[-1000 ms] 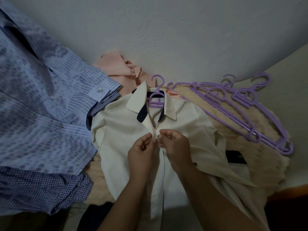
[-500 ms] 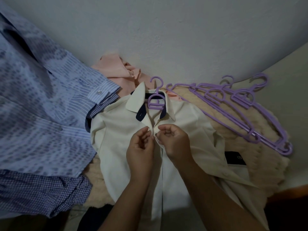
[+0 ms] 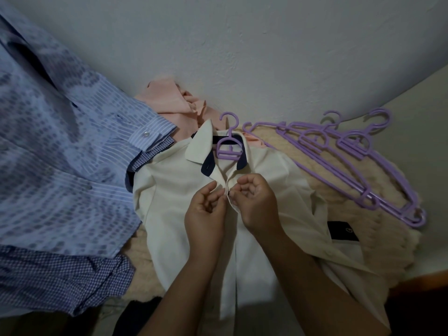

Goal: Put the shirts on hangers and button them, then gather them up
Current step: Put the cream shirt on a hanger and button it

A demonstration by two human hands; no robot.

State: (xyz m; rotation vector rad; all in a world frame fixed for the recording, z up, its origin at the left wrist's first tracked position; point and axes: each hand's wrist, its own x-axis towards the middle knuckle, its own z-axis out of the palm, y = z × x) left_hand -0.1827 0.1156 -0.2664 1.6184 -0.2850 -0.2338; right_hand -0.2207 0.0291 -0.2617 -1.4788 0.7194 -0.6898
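Observation:
A cream shirt with dark navy collar lining lies face up on a fluffy beige blanket, with a purple hanger inside its neck. My left hand pinches the left edge of the front placket just below the collar. My right hand pinches the right placket edge at the same spot, fingers curled. The two hands nearly touch over the top of the placket. The button itself is hidden by my fingers.
Blue patterned shirts lie piled at the left. A peach garment is crumpled by the wall behind the collar. Several spare purple hangers lie on the beige blanket at the right. The white wall is close behind.
Both hands have moved slightly up the placket toward the collar, still pinching its two edges together.

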